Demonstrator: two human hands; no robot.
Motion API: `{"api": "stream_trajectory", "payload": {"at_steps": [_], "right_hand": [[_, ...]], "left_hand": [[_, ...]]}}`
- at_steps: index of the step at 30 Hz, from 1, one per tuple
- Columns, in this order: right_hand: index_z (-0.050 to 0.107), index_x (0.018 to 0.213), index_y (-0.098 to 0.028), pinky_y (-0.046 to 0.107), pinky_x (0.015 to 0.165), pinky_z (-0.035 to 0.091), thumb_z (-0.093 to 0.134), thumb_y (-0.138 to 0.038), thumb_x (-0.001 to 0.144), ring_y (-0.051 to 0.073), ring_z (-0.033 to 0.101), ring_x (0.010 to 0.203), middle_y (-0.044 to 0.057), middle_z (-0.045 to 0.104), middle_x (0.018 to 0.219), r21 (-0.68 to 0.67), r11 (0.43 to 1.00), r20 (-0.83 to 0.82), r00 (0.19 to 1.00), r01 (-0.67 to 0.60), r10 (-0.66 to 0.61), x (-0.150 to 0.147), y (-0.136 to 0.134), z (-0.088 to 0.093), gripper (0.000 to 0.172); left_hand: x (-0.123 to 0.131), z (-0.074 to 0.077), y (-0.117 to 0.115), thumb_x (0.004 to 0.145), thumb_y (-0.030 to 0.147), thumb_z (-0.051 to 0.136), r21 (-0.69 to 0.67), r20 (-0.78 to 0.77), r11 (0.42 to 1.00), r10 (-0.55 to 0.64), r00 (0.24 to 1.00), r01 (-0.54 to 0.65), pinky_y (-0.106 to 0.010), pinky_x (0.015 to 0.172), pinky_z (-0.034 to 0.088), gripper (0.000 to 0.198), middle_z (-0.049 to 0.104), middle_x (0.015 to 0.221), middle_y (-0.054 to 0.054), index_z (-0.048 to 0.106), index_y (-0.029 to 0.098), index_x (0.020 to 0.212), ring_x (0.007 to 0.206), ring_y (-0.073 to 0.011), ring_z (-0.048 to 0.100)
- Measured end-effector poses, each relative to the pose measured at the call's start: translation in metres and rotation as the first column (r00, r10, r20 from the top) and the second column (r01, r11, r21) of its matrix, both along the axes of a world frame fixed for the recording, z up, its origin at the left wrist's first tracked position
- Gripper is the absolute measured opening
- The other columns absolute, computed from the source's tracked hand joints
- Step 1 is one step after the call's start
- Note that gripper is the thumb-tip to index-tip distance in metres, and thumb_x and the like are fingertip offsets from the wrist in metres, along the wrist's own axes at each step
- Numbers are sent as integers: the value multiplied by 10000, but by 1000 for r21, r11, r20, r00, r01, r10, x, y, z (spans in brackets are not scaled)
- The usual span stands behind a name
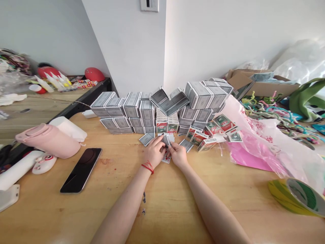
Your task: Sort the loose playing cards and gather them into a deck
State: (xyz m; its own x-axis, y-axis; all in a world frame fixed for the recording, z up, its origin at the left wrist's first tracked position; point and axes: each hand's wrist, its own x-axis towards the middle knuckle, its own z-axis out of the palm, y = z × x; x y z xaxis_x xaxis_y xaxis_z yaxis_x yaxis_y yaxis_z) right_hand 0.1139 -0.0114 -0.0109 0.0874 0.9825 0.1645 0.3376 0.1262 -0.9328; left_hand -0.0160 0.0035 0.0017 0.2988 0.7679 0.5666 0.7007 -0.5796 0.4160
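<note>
Both my hands meet over playing cards in the middle of the wooden table. My left hand (154, 149), with a red string at the wrist, has its fingers curled around a grey-backed playing card (166, 139). The thumb and fingers of my right hand (178, 154) pinch the same card's right side. Beneath them lies a face-up card (166, 159) with red marks, partly hidden. Loose grey-backed cards lie to the left (146, 139) and to the right (186, 145). Just behind stand stacked boxes (132, 106) made of folded cards, with an open folded-card tray (169, 101) tilted on top.
Red and green card packs (199, 137) lie right of my hands, beside pink plastic wrapping (250, 156). A roll of yellow tape (289, 196) is at the right. On the left are a black phone (81, 171) and a pink pouch (50, 139). Colourful cords (276, 108) lie farther back.
</note>
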Motion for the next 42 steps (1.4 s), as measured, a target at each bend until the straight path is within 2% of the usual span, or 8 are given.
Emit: {"api": "stream_trajectory", "payload": {"at_steps": [8,15,20,25,31,38,40,42], "right_hand": [[588,622,-189,235,439,405,460,-361,730,133,495,363,-28,527,388,-56,998,-104,994,32,-38,1,3,-6,240],[604,820,-147,244,448,414,475,-404,722,136,502,396,-16,539,436,-67,998,-251,968,11,-28,5,8,-5,303],[619,903,-152,247,477,424,474,-388,731,134,507,422,-15,541,448,-27,999,-156,988,-21,17,5,8,-5,326],[606,1000,-181,254,465,436,476,-368,728,127,506,413,-17,547,486,-1,999,-204,978,-48,47,5,7,-7,354],[596,1021,-187,274,493,452,458,-357,732,132,503,405,-24,543,441,-29,993,-261,960,-114,103,7,6,-6,363],[585,964,-156,242,436,402,469,-348,724,114,463,371,-41,500,422,-73,985,-318,940,-154,123,7,6,2,329],[576,896,-148,225,398,367,484,-365,712,102,431,354,-54,465,416,-94,983,-337,934,-159,119,5,6,2,299],[554,822,-148,210,369,324,491,-387,707,89,390,342,-66,430,411,-102,982,-341,933,-156,113,1,6,1,272]], "left_hand": [[3,5,-4,692,116,529,10,5,1000,-17,1000,16,-356,905,395,107,515,1163,-21,570,215,689,1083,-194,440],[1,-3,3,743,222,509,-186,398,981,28,917,51,-310,799,453,258,594,986,-62,528,182,997,905,-155,550],[-4,-8,11,744,267,508,-265,564,963,111,818,53,-254,684,473,172,617,864,-60,603,162,842,796,-140,576],[-7,-7,13,706,285,551,-285,640,955,124,759,84,-273,726,460,152,621,834,-61,626,155,730,816,-148,570],[-7,-6,14,680,316,565,-362,690,917,143,710,168,-288,743,450,182,634,842,-63,630,149,716,816,-159,574],[-3,-10,15,674,316,571,-484,716,842,225,661,238,-224,604,437,221,609,726,-32,558,133,797,673,-123,561],[-1,-9,14,712,323,527,-485,693,848,222,686,215,-206,568,419,234,592,724,-23,533,144,863,650,-113,547],[2,-7,12,771,336,442,-483,609,859,189,770,171,-202,553,400,228,584,730,-26,535,159,879,654,-116,537]]}}
